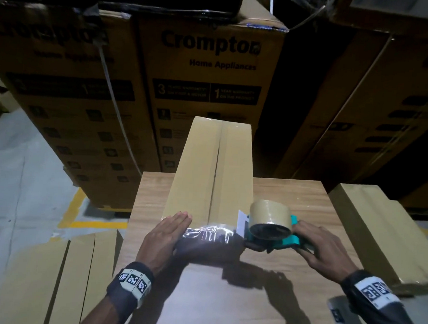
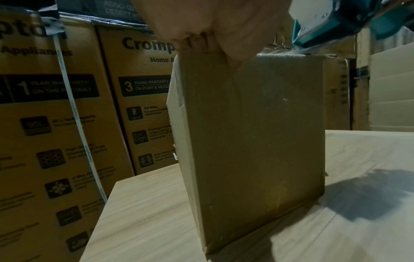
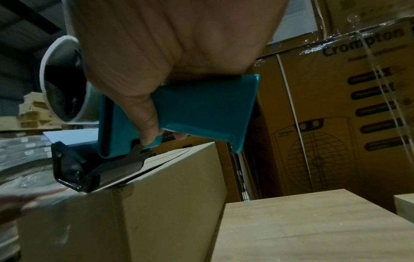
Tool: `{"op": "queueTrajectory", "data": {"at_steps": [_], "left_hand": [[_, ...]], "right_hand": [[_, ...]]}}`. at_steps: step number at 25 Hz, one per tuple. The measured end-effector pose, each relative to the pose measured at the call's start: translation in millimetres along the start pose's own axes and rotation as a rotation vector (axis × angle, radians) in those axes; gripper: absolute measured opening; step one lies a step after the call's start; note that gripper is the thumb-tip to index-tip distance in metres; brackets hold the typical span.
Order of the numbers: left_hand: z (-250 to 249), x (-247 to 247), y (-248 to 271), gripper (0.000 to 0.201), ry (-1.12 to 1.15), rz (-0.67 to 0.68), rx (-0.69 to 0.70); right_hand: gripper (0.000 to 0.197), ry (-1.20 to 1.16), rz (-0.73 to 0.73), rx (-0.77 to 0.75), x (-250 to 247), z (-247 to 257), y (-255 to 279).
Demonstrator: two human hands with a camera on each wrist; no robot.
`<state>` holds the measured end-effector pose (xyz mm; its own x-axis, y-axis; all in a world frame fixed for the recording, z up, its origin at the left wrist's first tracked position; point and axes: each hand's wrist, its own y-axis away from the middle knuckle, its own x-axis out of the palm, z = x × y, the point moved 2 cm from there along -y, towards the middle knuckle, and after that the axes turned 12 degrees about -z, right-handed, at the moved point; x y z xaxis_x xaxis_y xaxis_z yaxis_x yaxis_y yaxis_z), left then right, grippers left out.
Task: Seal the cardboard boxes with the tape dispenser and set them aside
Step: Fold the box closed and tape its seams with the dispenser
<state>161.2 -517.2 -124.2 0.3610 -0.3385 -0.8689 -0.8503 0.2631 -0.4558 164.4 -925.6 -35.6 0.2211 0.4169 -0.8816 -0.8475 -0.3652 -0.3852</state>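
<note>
Nearest the camera, the left hand (image 1: 164,236) is being laid flat on the near end of the long cardboard box (image 1: 208,171), fingers (image 1: 179,218) straight & together, curled round nothing; it is prob. being kept there to pin the tape's start and stop the box sliding on the bench (image 1: 293,199). Just beside it, to the right, the tape dispenser (image 1: 270,230) is being gripped by the right hand (image 1: 325,246), fingers (image 3: 146,122) being wrapped round the teal handle, w/ the roll (image 1: 271,218) sitting on top. A stretch of clear tape (image 1: 208,234) is being drawn across the box's near top edge, between the flat hand and the dispenser's mouth; in the right-wrist view the black front end is being pressed on the corner so the tape is being kept taut.

Further along, the box's centre seam (image 1: 216,162) is being left open, not yet taped, so sealing is judged to be at an early stage. The box is lying lengthwise on the bench, its far end overhanging.

Beside the bench, similar plain boxes are lying left (image 1: 50,277) & right (image 1: 384,235), whether sealed cannot be told. Farthest off, printed "Crompton" cartons (image 1: 208,69) are being stored in stacks.
</note>
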Motion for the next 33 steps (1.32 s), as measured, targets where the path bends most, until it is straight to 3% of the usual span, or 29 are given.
{"op": "queueTrajectory", "data": {"at_steps": [4, 9, 15, 20, 28, 33], "left_hand": [[-8, -2, 1, 0.087, 0.033, -0.021, -0.026], [-42, 17, -4, 0.098, 0.005, 0.026, 0.131], [-86, 44, -26, 0.095, 0.097, 0.127, 0.152], [-72, 44, -26, 0.111, 0.097, 0.09, 0.197], [-71, 42, -29, 0.099, 0.123, 0.091, 0.217], [-77, 39, -27, 0.094, 0.138, 0.091, 0.177]], "right_hand": [[0.066, 0.053, 0.041, 0.006, 14, -2, 4], [0.064, 0.054, 0.042, 0.01, 16, -6, 3], [0.058, 0.019, 0.042, 0.034, 14, -7, 4], [0.056, -0.069, 0.08, 0.084, 11, -13, 6], [0.078, 0.066, -0.023, 0.116, -49, -50, 39], [0.071, 0.137, 0.035, 0.064, -9, -51, 42]]}}
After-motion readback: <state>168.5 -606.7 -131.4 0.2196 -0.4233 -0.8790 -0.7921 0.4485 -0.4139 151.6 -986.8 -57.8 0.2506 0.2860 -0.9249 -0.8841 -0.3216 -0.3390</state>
